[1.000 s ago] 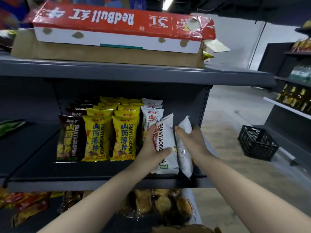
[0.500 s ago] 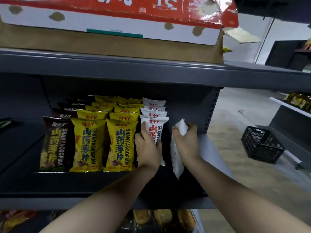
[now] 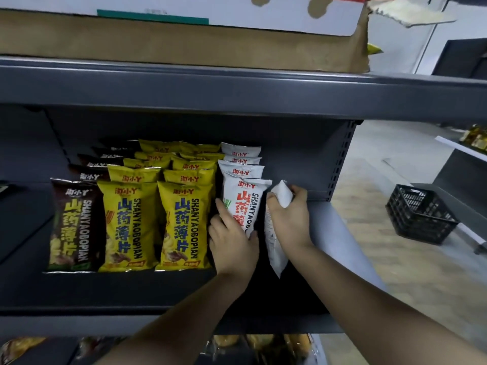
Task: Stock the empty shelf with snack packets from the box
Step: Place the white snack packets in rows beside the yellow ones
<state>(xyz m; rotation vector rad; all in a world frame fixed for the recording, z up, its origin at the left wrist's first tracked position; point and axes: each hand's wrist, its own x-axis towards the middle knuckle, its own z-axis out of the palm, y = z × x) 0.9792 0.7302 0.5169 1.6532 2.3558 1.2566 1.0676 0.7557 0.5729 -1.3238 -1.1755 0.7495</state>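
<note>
yellow packets (image 3: 181, 225), white packets (image 3: 241, 169), grey shelf (image 3: 237, 324).

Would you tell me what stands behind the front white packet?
Behind the front white packet the tops of three more white packets show in a row; their lower parts are covered.

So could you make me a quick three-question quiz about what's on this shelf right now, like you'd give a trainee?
1. True or false: the right hand grips a white packet that is turned edge-on to the camera.
2. Which colour is the packet row nearest the left hand?
A. brown
B. yellow
C. white
3. Fill in: the black crate stands on the ____.

Key:
1. True.
2. C. The left hand holds the front white packet of the white row; the yellow rows and the brown row lie further left.
3. Floor.
</note>
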